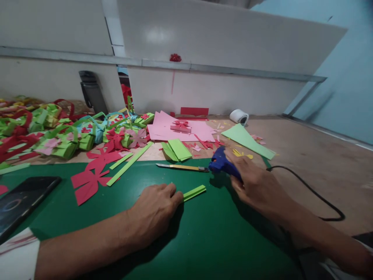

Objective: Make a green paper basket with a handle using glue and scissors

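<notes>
Two hands (pixel 159 208) work above one green mat (pixel 198 249).

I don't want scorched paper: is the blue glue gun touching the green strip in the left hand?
Apart. In the head view, mat shows between the gun and the strip.

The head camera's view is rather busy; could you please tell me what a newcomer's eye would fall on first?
Probably the blue glue gun in the right hand, vivid over the far edge of the green mat. Next, the left hand pinching a light green paper strip near the mat's middle. The heap of bright paper baskets at the far left would likely follow.
</notes>
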Demonstrator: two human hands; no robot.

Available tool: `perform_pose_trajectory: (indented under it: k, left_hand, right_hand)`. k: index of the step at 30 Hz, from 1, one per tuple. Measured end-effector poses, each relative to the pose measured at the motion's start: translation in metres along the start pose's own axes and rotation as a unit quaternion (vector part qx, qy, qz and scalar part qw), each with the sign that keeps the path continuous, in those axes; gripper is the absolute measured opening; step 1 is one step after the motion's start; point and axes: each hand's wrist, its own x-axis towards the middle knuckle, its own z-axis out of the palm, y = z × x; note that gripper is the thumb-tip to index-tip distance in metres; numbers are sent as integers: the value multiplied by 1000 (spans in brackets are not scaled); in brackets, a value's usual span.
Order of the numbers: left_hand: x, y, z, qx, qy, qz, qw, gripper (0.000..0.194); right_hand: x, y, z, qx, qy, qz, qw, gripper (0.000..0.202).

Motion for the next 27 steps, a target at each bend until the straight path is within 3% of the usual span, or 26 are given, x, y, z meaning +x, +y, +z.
perform_pose_trajectory:
  k: [7,9,12,15,18,24,27]
  left_hand:
    - [-7,-1,-9,11,-29,-24,999,21]
    - [-10,-2,-10,19,-39,-43,998,23]
    - [-11,-5,-12,18,-38,-54,998,24]
    - [-9,-6,-11,3,-33,-54,998,24]
    - [-5,-8,-7,-12,-25,-49,998,23]
    - [-1,-10,-5,-25,-29,-49,998,18]
    - [2,-11,-5,-26,-26,-49,998,19]
  right_hand:
    - [-3,5,-11,60,35,15,997,46]
    - [-3,3,-14,113,47,79,989,32]
    - [-1,-4,-23,213,6,194,958,13]
    - [-5,-12,-32,314,-88,210,922,17]
    - [-18,-13,-34,348,-178,234,890,22]
    - [-46,-12,-34,319,-208,232,895,35]
    - [-51,-21,-36,289,-184,230,911,45]
